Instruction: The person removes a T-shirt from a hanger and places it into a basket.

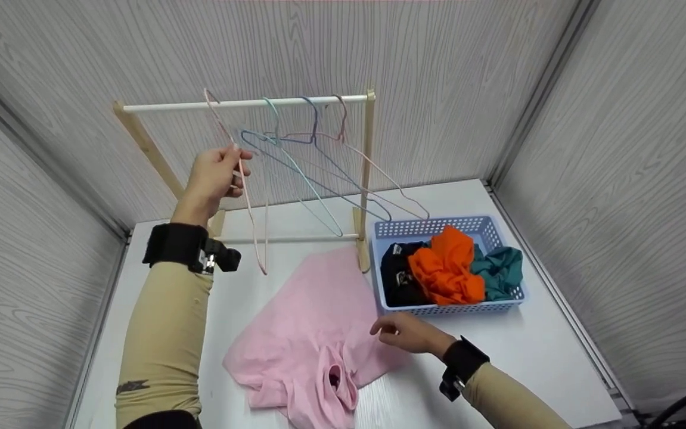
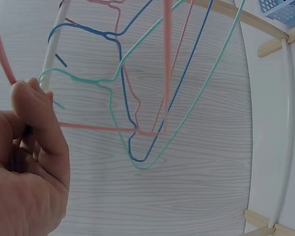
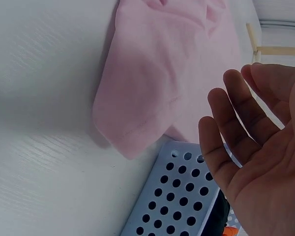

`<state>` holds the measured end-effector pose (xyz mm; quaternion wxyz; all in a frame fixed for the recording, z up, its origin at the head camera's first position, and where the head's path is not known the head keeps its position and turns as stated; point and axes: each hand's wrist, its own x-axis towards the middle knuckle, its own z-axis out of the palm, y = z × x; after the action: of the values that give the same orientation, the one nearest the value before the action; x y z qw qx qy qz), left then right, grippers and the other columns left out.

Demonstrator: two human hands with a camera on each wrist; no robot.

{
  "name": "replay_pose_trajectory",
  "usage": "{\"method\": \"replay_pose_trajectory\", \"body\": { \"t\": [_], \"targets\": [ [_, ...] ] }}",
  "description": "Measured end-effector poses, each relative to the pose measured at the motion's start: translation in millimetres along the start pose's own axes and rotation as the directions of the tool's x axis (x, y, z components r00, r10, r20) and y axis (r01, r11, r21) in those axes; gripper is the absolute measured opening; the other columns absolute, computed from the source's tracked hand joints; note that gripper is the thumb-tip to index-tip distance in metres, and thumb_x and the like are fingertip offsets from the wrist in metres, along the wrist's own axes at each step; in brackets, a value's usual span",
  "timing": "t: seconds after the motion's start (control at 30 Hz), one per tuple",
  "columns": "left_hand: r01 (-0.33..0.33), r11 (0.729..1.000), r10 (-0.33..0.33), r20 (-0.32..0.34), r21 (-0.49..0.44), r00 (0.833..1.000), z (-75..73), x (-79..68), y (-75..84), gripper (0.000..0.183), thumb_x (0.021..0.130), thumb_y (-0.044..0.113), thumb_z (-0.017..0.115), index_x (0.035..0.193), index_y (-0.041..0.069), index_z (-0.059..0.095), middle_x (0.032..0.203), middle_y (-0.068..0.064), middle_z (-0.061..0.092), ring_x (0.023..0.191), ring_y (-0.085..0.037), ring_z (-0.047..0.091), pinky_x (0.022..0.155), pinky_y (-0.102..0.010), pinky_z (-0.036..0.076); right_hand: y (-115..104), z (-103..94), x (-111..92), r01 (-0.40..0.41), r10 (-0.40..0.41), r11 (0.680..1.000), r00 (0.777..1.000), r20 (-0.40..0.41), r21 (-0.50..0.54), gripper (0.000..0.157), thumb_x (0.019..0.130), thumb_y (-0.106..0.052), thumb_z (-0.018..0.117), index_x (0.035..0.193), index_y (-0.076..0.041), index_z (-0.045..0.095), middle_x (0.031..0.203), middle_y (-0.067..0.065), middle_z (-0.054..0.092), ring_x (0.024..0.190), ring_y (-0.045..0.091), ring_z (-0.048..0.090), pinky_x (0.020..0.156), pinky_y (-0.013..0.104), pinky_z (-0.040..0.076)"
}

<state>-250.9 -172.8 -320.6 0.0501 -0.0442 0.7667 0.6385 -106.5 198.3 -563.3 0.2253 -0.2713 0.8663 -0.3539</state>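
Note:
My left hand [image 1: 216, 173] pinches a pink wire clothes hanger [image 1: 251, 217] between thumb and fingers, just below its hook. The hook is right at the white rail [image 1: 170, 107] of a small clothes rack, near its left part. A pink T-shirt [image 1: 313, 304] lies spread on the table with its collar toward me. Over the shirt's right sleeve side hovers my right hand [image 1: 405, 333], its fingers loosely bent and holding nothing. In the right wrist view the palm of the right hand [image 3: 255, 142] shows beside the pink fabric.
Turquoise [image 1: 304, 176], blue [image 1: 343, 170] and another pink hanger [image 1: 384, 173] hang farther right on the rail. A blue perforated basket [image 1: 438, 226] holds black, orange [image 1: 447, 268] and teal clothes. The rack's wooden right post [image 1: 368, 173] stands beside it. Panel walls enclose the table.

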Motion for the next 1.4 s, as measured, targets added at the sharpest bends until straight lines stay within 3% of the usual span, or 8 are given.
{"method": "replay_pose_trajectory", "body": {
  "t": [0.23, 0.4, 0.57, 0.83, 1.0, 1.13, 1.23, 1.4],
  "targets": [
    [0.002, 0.996, -0.007, -0.047, -0.093, 0.999, 15.5, 20.2, -6.9, 0.036, 0.105, 0.030, 0.039, 0.115, 0.002, 0.059, 0.072, 0.003, 0.056, 0.047, -0.004, 0.048, 0.044, -0.016, 0.044, 2.9, 5.1, -2.4, -0.028, 0.028, 0.999, 1.000, 0.012, 0.021, 0.019, 0.096, -0.013, 0.057, 0.111, -0.014, 0.069, 0.104, 0.006, 0.069, 0.091, 0.010, 0.058, 0.082, 0.026, 0.051],
    [0.029, 0.997, -0.031, -0.029, -0.066, 0.999, 19.7, 25.3, -12.1, 0.036, 0.106, 0.029, 0.036, 0.117, 0.003, 0.059, 0.074, 0.003, 0.057, 0.050, -0.004, 0.048, 0.045, -0.016, 0.044, 6.5, 7.9, -3.0, -0.010, 0.010, 1.000, 1.000, 0.011, 0.027, 0.020, 0.095, -0.012, 0.058, 0.111, -0.005, 0.069, 0.107, 0.010, 0.070, 0.092, 0.013, 0.059, 0.082, 0.027, 0.051],
    [0.044, 0.999, -0.044, -0.004, 0.010, 0.999, 14.0, 16.9, -27.5, 0.039, 0.106, 0.028, 0.036, 0.127, 0.002, 0.055, 0.077, 0.004, 0.058, 0.052, -0.003, 0.050, 0.047, -0.015, 0.046, 4.2, 14.1, 2.6, -0.008, 0.007, 1.000, 1.000, 0.023, 0.010, 0.020, 0.094, -0.012, 0.059, 0.110, -0.003, 0.069, 0.109, 0.010, 0.070, 0.090, 0.012, 0.058, 0.080, 0.026, 0.050],
    [0.102, 0.984, -0.109, 0.037, 0.145, 0.993, -6.6, -3.1, -76.4, 0.039, 0.106, 0.029, 0.033, 0.127, 0.003, 0.054, 0.086, 0.000, 0.058, 0.059, -0.005, 0.055, 0.053, -0.017, 0.050, -7.9, 19.9, 21.9, -0.057, 0.057, 0.998, 0.998, -0.017, -0.011, 0.025, 0.092, -0.009, 0.059, 0.115, -0.002, 0.066, 0.098, 0.009, 0.068, 0.083, 0.013, 0.057, 0.073, 0.026, 0.051],
    [0.169, 0.962, -0.184, 0.051, 0.213, 0.982, -19.6, -24.7, -134.3, 0.041, 0.106, 0.026, 0.033, 0.128, -0.001, 0.054, 0.085, -0.001, 0.059, 0.060, -0.006, 0.057, 0.054, -0.019, 0.051, -18.0, 36.0, 35.9, -0.137, 0.124, 0.986, 0.983, -0.137, -0.090, 0.042, 0.089, -0.017, 0.065, 0.129, -0.004, 0.056, 0.119, 0.023, 0.059, 0.103, 0.034, 0.061, 0.084, 0.048, 0.054],
    [0.200, 0.935, -0.232, 0.078, 0.294, 0.970, -20.9, -48.8, -187.2, 0.040, 0.105, 0.024, 0.034, 0.124, -0.005, 0.055, 0.080, -0.002, 0.062, 0.058, -0.008, 0.058, 0.051, -0.022, 0.051, -29.2, 62.6, 46.6, -0.232, 0.207, 0.945, 0.970, -0.127, -0.232, 0.077, 0.079, -0.049, 0.074, 0.143, -0.015, 0.045, 0.148, 0.027, 0.036, 0.129, 0.048, 0.044, 0.092, 0.062, 0.049],
    [0.222, 0.915, -0.265, 0.086, 0.336, 0.960, -17.8, -67.3, -218.2, 0.041, 0.105, 0.027, 0.036, 0.121, -0.005, 0.057, 0.078, -0.005, 0.064, 0.056, -0.010, 0.058, 0.049, -0.024, 0.051, -36.1, 84.9, 54.6, -0.262, 0.253, 0.891, 0.965, -0.074, -0.371, 0.102, 0.066, -0.069, 0.075, 0.150, -0.027, 0.035, 0.161, 0.022, 0.017, 0.141, 0.051, 0.027, 0.085, 0.059, 0.053],
    [0.248, 0.893, -0.303, 0.094, 0.376, 0.948, -14.9, -90.5, -245.7, 0.040, 0.105, 0.028, 0.037, 0.118, -0.004, 0.057, 0.081, -0.010, 0.066, 0.057, -0.013, 0.059, 0.049, -0.026, 0.052, -36.6, 111.1, 66.4, -0.259, 0.283, 0.717, 0.957, -0.069, -0.647, 0.121, 0.051, -0.082, 0.073, 0.153, -0.044, 0.019, 0.165, 0.010, 0.006, 0.143, 0.040, 0.034, 0.066, 0.047, 0.055]
  ]
}}
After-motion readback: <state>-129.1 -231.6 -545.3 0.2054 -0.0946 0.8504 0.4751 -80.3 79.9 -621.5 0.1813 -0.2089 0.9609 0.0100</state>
